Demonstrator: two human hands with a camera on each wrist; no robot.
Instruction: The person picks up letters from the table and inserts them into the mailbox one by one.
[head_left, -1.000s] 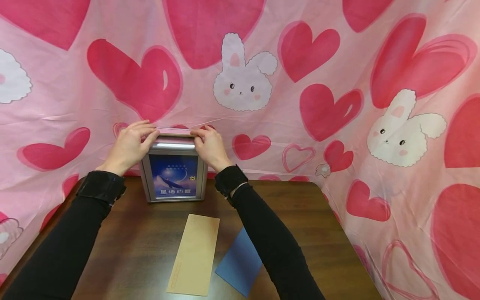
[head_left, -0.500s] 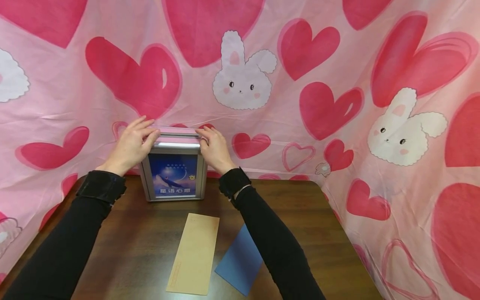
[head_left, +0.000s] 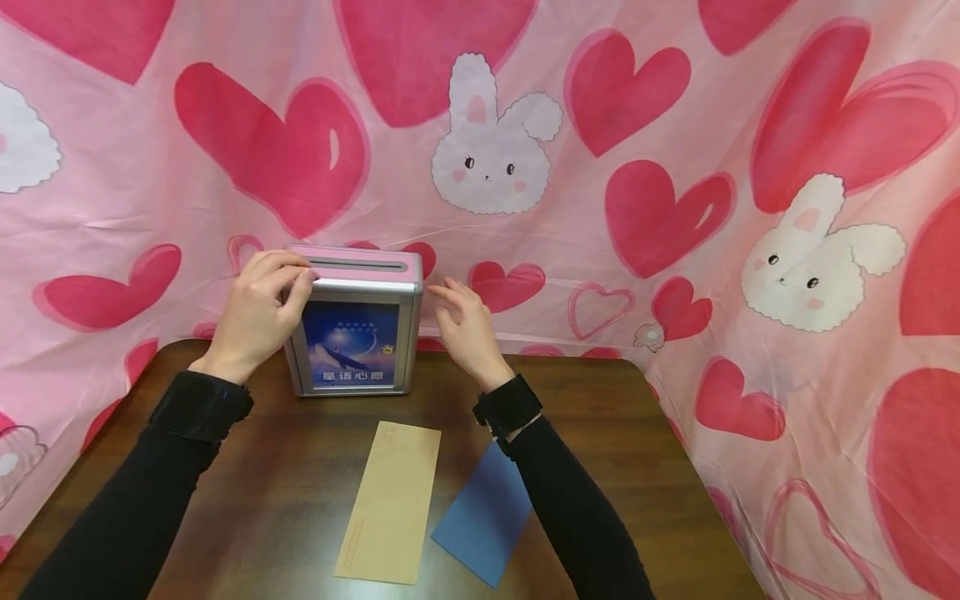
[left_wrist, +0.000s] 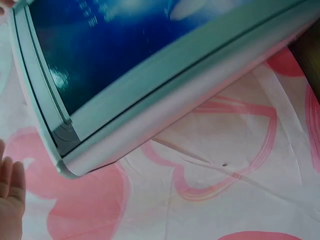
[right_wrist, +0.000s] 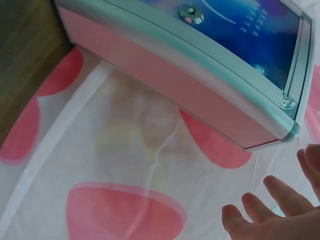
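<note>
A suggestion box (head_left: pixel 352 333) with a silver frame, a pink top with a long slot, and a blue whale poster stands upright on the table. My left hand (head_left: pixel 258 308) is at its top left edge, bent fingers and thumb overlapping the pink top in the head view. In the left wrist view its fingers (left_wrist: pixel 11 182) show beside the box's corner. My right hand (head_left: pixel 468 329) stands just off the box's right side, fingers spread and holding nothing. In the right wrist view, the box's pink side (right_wrist: pixel 165 90) is apart from the right fingers (right_wrist: pixel 287 197).
A tan envelope (head_left: pixel 390 504) lies on the brown wooden table (head_left: pixel 247 492) in front of the box. To its right lies a blue card-like rectangle (head_left: pixel 483 517), partly under my right forearm. A pink curtain (head_left: pixel 570 217) with hearts and rabbits hangs close behind the box.
My right hand has left the box's top right edge and moved right and down, baring the slot and right corner. The left hand stays at the top left. The envelope and blue rectangle lie unmoved.
</note>
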